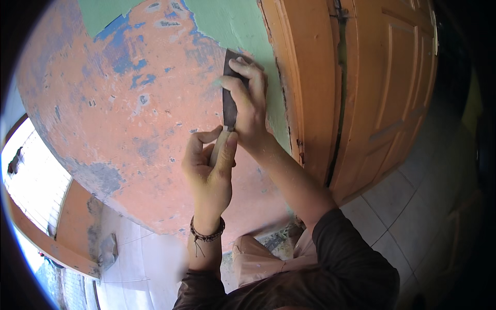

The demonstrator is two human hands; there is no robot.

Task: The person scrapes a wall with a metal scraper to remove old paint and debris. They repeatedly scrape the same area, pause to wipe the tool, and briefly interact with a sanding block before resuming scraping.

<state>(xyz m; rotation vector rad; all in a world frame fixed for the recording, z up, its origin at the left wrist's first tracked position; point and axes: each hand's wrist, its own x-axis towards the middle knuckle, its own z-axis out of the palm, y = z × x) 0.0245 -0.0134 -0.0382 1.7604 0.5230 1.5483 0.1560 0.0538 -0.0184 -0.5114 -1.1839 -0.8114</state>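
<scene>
A scraper with a dark, flat metal blade (229, 106) and a light handle (217, 151) lies against a painted wall (162, 116). My left hand (205, 170), with a braided bracelet on its wrist, grips the handle between thumb and fingers. Higher up, my right hand (252, 102) holds the blade from its right side, fingertips pressed on the blade's face. The blade's top edge meets the border of the green paint (240, 27). Below that border the wall is mostly salmon, with patches of blue (128, 64) and grey.
Right of the wall stand an orange door frame (310, 97) and a panelled wooden door (387, 85). Floor tiles (387, 205) show at both sides. At lower left are a bright window opening (33, 170) and a grey object (108, 250) on the floor.
</scene>
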